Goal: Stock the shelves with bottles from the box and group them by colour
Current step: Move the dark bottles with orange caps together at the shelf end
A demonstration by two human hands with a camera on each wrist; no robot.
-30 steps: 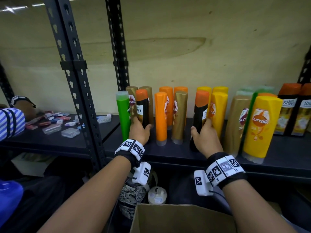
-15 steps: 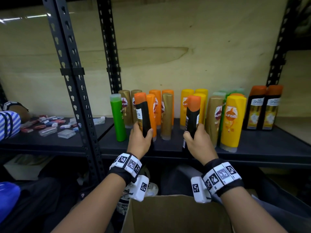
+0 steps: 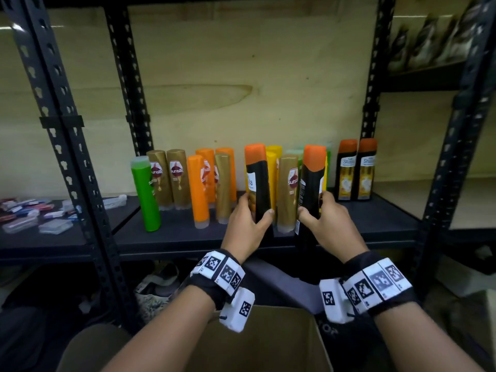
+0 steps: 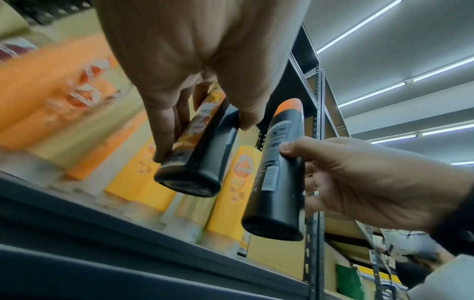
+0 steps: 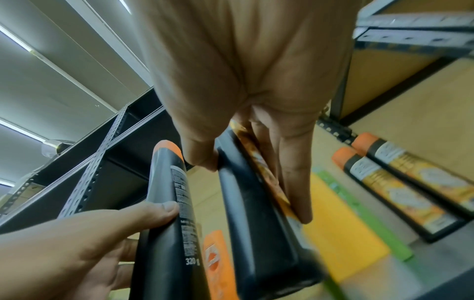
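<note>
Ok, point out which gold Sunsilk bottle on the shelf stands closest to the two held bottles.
The gold Sunsilk bottle standing between the two black orange-capped bottles in the hands. The other gold ones stand further left: two beside the green bottle, one among the orange bottles.

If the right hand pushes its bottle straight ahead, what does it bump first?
Probably the yellow plastic bottle standing right behind the black orange-capped bottle that the right hand grips; depth is hard to judge.
</note>
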